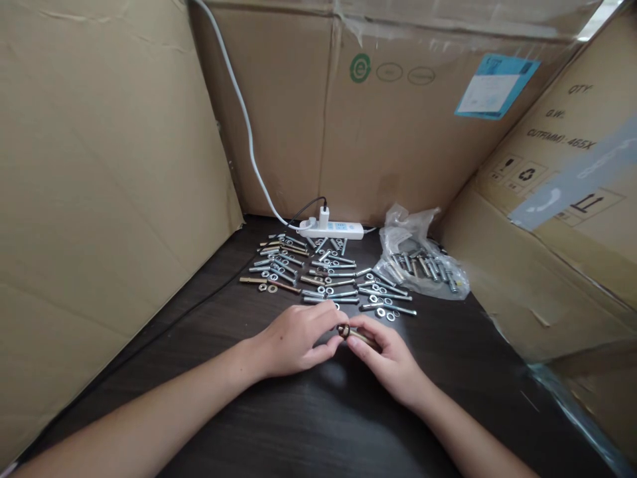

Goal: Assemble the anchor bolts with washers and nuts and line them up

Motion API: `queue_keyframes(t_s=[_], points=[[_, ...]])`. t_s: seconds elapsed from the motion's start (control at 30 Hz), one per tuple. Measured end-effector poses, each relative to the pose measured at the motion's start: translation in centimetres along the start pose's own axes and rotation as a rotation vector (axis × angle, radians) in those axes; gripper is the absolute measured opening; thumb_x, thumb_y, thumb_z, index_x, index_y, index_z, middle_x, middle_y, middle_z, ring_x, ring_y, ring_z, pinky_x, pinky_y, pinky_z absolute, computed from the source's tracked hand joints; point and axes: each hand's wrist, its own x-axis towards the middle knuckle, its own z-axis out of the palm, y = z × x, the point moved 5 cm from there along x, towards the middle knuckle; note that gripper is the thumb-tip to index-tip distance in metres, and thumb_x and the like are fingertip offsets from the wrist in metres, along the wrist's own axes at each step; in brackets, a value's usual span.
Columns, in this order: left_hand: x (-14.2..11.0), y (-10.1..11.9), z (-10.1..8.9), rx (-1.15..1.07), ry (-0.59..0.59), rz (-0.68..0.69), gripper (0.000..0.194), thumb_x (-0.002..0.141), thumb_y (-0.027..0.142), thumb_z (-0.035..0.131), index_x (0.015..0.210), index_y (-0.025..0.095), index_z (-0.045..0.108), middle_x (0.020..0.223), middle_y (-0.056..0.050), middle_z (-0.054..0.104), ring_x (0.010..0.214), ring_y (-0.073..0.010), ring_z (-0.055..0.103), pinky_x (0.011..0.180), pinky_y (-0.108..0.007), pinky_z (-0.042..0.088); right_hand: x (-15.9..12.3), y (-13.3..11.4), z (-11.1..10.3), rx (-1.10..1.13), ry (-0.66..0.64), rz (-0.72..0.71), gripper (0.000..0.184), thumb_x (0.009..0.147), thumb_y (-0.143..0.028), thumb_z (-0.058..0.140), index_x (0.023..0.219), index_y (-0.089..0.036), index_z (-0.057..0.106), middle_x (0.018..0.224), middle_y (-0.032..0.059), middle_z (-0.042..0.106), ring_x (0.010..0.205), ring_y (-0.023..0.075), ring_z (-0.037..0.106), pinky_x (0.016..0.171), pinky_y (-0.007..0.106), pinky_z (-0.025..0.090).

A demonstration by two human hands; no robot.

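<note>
Bare forearms (194, 392), cut off by the view, cross the dark wood-grain desk (249, 431), whose near edge is out of sight. Left hand (298, 338) and right hand (393, 355) meet over its middle, both pinching a brass-coloured bolt (362, 338), partly hidden by fingers. Beyond lie rows of small fasteners (331, 301), the farthest hard to make out. Near the desk's far right corner sits a clear bag (398, 226), its contents blurred by plastic; along the far edge, a white power strip (343, 230) before cardboard walls (279, 119).

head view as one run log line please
right hand: holding brass-toned bolt | left hand: at its end | beyond: loose fasteners, power strip
</note>
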Motion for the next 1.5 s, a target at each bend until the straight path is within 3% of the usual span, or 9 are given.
queue_keyframes(t_s=[0.37, 0.7, 0.87, 1.03, 1.17, 1.5], points=[[-0.09, 0.09, 0.09, 0.005, 0.005, 0.016, 0.019, 0.092, 0.027, 0.043, 0.108, 0.019, 0.049, 0.100, -0.005, 0.055, 0.087, -0.0161, 0.054, 0.077, -0.027, 0.045, -0.26, -0.21, -0.11, -0.059, 0.086, 0.010, 0.015, 0.083, -0.031, 0.059, 0.091, -0.018, 0.057, 0.082, 0.0033, 0.064, 0.070, 0.0137, 0.060, 0.062, 0.022, 0.049], [0.14, 0.13, 0.19, -0.037, -0.041, -0.061, 0.015, 0.093, 0.027, 0.040, 0.095, 0.018, 0.052, 0.087, -0.002, 0.058, 0.078, -0.0139, 0.055, 0.071, -0.023, 0.041, -0.55, -0.02, -0.02, -0.243, 0.092, -0.027, 0.017, 0.082, -0.032, 0.057, 0.091, -0.017, 0.056, 0.063, -0.0018, 0.053, 0.051, 0.0090, 0.045, 0.047, 0.018, 0.039], [0.14, -0.01, 0.47, 0.023, -0.067, -0.083, 0.026, 0.096, 0.028, 0.033, 0.080, 0.018, 0.052, 0.076, 0.000, 0.057, 0.071, -0.0132, 0.053, 0.068, -0.023, 0.039, -0.47, -0.17, 0.18, -0.347, 0.073, -0.044, 0.015, 0.080, -0.029, 0.059, 0.088, -0.017, 0.058, 0.057, -0.0042, 0.047, 0.047, 0.0076, 0.038, 0.043, 0.018, 0.032], [-0.15, 0.25, -0.34, -0.022, 0.039, -0.071, 0.012, 0.091, 0.024, 0.038, 0.096, 0.019, 0.048, 0.088, -0.002, 0.055, 0.076, -0.0143, 0.053, 0.070, -0.025, 0.040, -0.22, -0.34, -0.17, -0.320, 0.115, -0.040, 0.014, 0.080, -0.028, 0.058, 0.088, -0.017, 0.057, 0.062, -0.0022, 0.054, 0.050, 0.0087, 0.044, 0.046, 0.019, 0.037], [-0.18, 0.74, -0.16, -0.046, 0.000, 0.004, 0.015, 0.088, 0.019, 0.041, 0.102, 0.020, 0.047, 0.093, -0.002, 0.054, 0.078, -0.0141, 0.053, 0.072, -0.025, 0.042, -0.23, -0.37, -0.32, -0.284, 0.137, -0.020, 0.013, 0.080, -0.029, 0.058, 0.087, -0.018, 0.057, 0.064, -0.0009, 0.056, 0.050, 0.0093, 0.047, 0.046, 0.019, 0.039], [-0.05, 0.39, 0.24, -0.010, -0.036, -0.013, 0.018, 0.087, 0.018, 0.046, 0.105, 0.019, 0.048, 0.094, -0.003, 0.055, 0.079, -0.0142, 0.055, 0.070, -0.023, 0.043, -0.50, -0.51, -0.16, -0.264, 0.126, -0.029, 0.015, 0.080, -0.030, 0.058, 0.088, -0.018, 0.056, 0.061, -0.0018, 0.055, 0.048, 0.0091, 0.046, 0.044, 0.018, 0.037]])
